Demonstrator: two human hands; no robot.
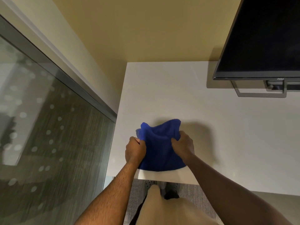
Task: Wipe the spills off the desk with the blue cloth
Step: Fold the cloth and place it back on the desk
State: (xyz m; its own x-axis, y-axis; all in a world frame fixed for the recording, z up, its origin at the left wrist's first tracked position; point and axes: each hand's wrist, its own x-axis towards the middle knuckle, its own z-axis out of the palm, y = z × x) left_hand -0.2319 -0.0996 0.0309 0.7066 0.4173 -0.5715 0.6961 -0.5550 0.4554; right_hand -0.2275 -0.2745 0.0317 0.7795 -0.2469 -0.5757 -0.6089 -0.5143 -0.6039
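Observation:
The blue cloth (pixel 159 146) hangs bunched between both my hands, held just above the near left corner of the white desk (pixel 211 127). My left hand (pixel 135 150) grips its left edge in a fist. My right hand (pixel 184 144) pinches its right edge. The cloth's lower part drapes toward the desk's front edge. No spill shows on the visible desk surface.
A dark monitor (pixel 263 38) on a grey stand (pixel 259 92) fills the desk's far right. A yellow wall (pixel 146 30) runs behind the desk. A glass partition (pixel 48 127) borders the desk's left side. My legs and shoes show below the front edge.

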